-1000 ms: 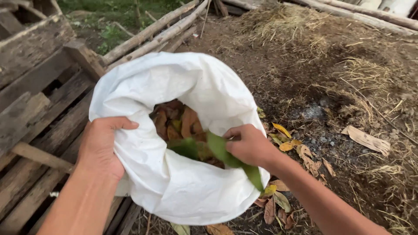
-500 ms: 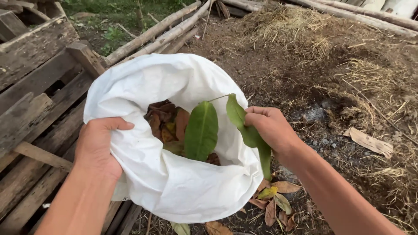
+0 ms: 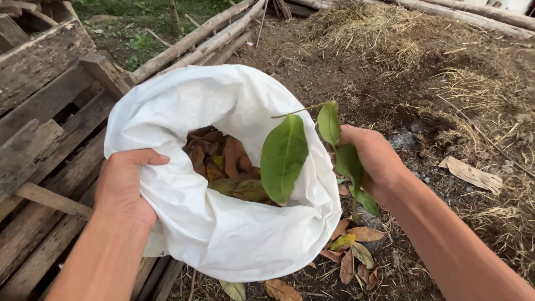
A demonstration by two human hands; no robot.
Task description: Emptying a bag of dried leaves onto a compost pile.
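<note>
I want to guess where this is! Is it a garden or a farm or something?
Probably a farmyard or back garden, outdoors. The ground is bare soil strewn with dry straw, weathered planks and logs lie about, and the hands hold a white sack of fallen leaves.

- Bare brown soil (image 3: 356,83) covers the ground, under soft daylight.
- Weathered wooden planks (image 3: 44,139) lie stacked on the left (grey and cracked).
- Long thin logs (image 3: 195,39) run diagonally above them.
- Dry straw (image 3: 368,28) is heaped beyond; green grass (image 3: 139,11) shows at top.
</note>
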